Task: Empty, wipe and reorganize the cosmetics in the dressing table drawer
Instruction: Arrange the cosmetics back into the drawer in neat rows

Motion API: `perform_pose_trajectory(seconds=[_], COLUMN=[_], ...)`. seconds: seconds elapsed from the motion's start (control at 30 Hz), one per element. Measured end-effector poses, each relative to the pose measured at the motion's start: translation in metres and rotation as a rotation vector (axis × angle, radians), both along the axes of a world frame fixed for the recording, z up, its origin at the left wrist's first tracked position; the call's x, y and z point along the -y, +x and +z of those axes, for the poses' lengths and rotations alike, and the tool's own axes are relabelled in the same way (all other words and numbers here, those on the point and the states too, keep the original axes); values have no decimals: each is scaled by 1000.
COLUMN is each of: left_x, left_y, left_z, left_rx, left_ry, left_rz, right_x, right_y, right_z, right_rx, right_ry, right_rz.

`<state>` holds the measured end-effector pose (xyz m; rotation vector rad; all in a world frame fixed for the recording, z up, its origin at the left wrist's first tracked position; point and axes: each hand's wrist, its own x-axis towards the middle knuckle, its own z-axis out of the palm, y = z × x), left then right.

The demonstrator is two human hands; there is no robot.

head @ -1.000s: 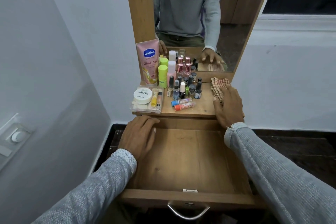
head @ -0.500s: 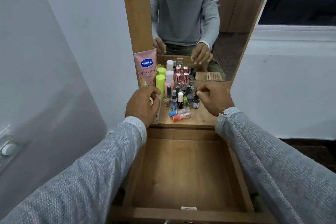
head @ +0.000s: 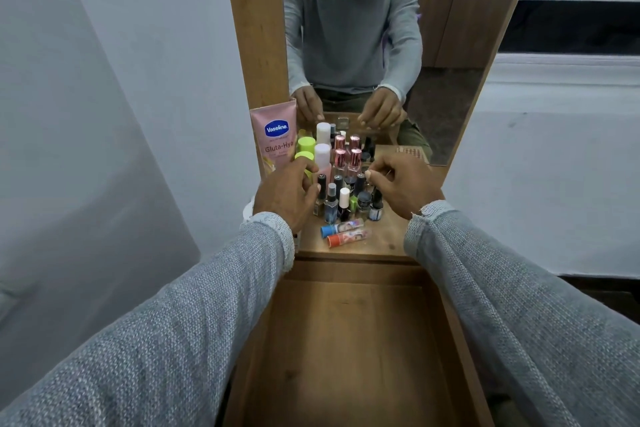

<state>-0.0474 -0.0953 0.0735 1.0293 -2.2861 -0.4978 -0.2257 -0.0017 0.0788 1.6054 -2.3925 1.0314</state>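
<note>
The wooden drawer (head: 346, 340) is pulled out below me with nothing inside. On the table top (head: 388, 239) stands a tight cluster of small cosmetic bottles (head: 343, 198). My left hand (head: 287, 192) is at the cluster's left side, its fingers and thumb curled round a lime-green bottle (head: 305, 149). My right hand (head: 398, 184) is at the cluster's right side, with curled fingertips over the dark-capped bottles; whether it holds one is hidden. A pink Vaseline tube (head: 273, 139) stands at the back left. Two small tubes, blue-capped (head: 341, 227) and orange-capped (head: 348, 237), lie in front.
A tall mirror (head: 363, 45) in a wooden frame rises right behind the bottles and reflects a person and both hands. Grey walls close in on the left and right. A white jar (head: 247, 210) peeks out beside my left wrist.
My left hand left the drawer's corner and my right hand left the checked cloth. Both reached forward to the bottle cluster, and the view tilted up.
</note>
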Motion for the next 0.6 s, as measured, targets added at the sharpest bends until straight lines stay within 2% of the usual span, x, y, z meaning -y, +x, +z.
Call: perform_pose_trajectory(seconds=[0.3,0.6], left_x=[14,25], left_y=[-10,-24], left_z=[1,9], left_rx=[88,242], left_ry=[6,-64], left_rz=[34,-49], right_x=[20,43], right_y=[5,14], right_z=[12,16], right_rx=[-90,-252], right_ry=[32,235], right_rz=[62,172])
